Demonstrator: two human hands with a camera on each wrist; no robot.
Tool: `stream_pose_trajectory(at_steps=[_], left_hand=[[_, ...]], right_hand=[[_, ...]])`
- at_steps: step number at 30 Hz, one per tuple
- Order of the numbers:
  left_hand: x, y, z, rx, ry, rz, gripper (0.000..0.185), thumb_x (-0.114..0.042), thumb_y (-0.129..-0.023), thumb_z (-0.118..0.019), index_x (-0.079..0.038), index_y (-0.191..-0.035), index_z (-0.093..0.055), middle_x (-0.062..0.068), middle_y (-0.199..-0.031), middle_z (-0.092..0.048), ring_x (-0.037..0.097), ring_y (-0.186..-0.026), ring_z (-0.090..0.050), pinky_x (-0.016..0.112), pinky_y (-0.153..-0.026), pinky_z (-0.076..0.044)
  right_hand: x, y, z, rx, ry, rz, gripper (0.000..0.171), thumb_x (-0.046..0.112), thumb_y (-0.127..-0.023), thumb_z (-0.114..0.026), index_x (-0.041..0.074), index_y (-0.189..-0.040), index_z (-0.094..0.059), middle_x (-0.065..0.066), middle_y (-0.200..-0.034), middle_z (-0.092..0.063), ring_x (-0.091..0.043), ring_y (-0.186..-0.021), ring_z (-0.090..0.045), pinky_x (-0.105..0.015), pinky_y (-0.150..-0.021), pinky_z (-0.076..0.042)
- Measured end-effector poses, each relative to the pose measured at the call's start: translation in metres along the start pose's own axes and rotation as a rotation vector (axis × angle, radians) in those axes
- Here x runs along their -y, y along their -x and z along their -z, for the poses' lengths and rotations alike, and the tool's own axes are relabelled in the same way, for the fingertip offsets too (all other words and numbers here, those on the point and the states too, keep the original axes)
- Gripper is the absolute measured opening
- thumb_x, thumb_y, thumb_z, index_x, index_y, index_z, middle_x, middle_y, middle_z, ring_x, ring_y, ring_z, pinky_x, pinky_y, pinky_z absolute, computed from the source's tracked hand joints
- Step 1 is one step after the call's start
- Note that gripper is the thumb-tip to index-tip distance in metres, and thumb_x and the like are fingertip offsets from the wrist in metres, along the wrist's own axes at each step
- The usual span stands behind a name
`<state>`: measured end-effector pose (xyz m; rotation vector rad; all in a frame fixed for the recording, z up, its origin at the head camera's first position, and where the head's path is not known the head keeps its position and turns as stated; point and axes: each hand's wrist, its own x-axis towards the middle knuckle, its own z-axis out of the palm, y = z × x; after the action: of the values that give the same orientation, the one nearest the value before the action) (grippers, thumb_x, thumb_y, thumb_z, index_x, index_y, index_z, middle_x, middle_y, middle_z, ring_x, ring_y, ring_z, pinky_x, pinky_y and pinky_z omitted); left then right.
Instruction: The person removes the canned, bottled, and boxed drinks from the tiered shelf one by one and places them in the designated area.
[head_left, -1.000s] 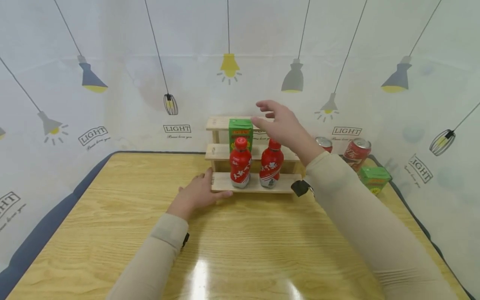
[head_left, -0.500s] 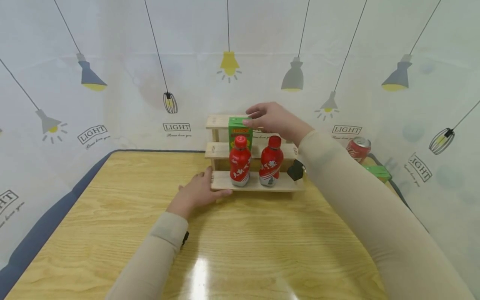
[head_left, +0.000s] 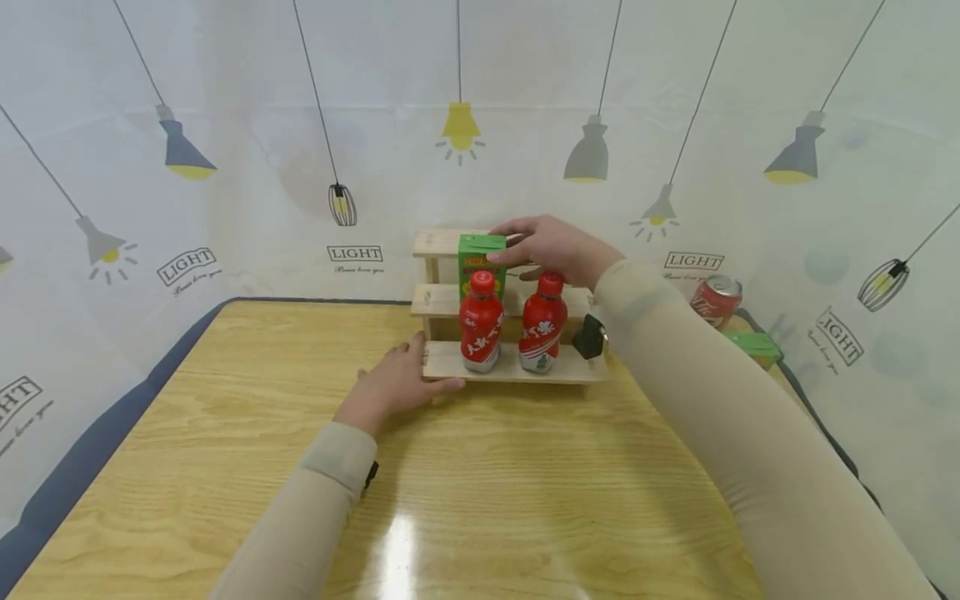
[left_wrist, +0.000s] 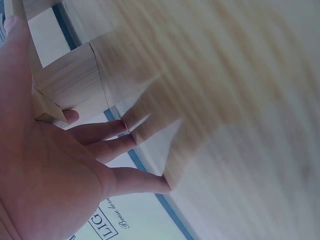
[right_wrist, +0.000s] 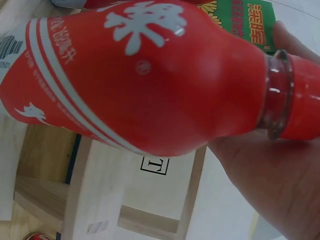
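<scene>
Presently, from my distant post, I am cataloguing one green carton [head_left: 476,257], standing with its long axis vertical on the wooden rack [head_left: 431,244], left of the rack's middle; its base is hiding behind the left red bottle [head_left: 481,329], so I am reading its seat as the middle shelf [head_left: 437,300] without being certain. Next entry, the right hand [head_left: 558,246]: reaching in from the right, lying nearer to the carton's top than its fellow; its thumb is crossing the printed near face at the upper right edge, its fingers are passing to the far side, and I am judging it to be pinching the carton there. Next, the right red bottle [head_left: 543,329]: standing upright on the bottom shelf [head_left: 442,360], its cap lying just under that hand, on the near side and to the right of the carton; I am rating this closeness as the relation to watch. Last, the left hand [head_left: 393,383]: bracing the rack's near left corner, fingers spreading with several tips touching the table [head_left: 480,475], thumb lying along the bottom shelf's near edge, carton sitting higher, to its far right.
</scene>
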<state>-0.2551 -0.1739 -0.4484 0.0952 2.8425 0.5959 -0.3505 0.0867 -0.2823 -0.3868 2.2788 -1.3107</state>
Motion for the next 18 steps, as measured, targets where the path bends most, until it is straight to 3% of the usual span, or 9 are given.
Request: stream_pose_trajectory(at_steps=[18], left_hand=[[-0.001,0.002,-0.001,-0.005,-0.003,-0.004,0.130,-0.095,-0.080,-0.058,-0.016,-0.172,-0.011,0.021,-0.173,-0.033,0.044,-0.159,-0.035,0.090,-0.116,-0.018]], right_hand=[[-0.013,-0.002,0.000,0.052,-0.094,-0.069,0.058,0.032,-0.105,-0.069,0.014,-0.157,-0.051,-0.011,-0.151,-0.063,-0.030,-0.143,-0.058,-0.052,-0.122,-0.048]])
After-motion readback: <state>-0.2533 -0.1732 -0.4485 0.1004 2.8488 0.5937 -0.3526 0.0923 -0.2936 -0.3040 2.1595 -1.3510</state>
